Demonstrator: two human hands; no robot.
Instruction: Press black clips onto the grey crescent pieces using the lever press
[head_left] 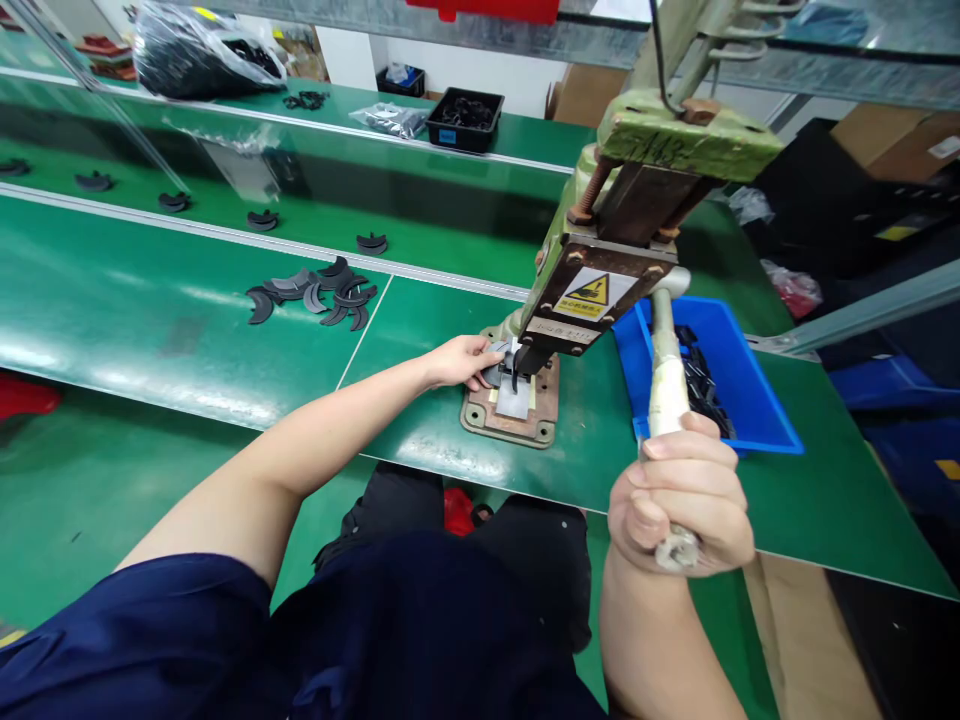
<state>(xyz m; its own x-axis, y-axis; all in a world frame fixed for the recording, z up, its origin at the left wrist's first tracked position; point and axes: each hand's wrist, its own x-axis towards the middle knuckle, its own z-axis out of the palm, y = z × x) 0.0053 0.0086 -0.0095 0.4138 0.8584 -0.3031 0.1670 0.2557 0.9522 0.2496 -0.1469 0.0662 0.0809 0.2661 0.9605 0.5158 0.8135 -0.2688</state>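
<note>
The right hand [681, 500] was closed around the press's white-wrapped lever [666, 370]. The left hand [466, 360] pinched a dark curved piece [496, 372] on the rusty base plate [514, 412] under the punch. A yellow warning label [592, 294] marked the green press; its small writing was unreadable.

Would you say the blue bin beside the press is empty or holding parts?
Holding parts: the blue bin shows dark pieces piled inside.
</note>
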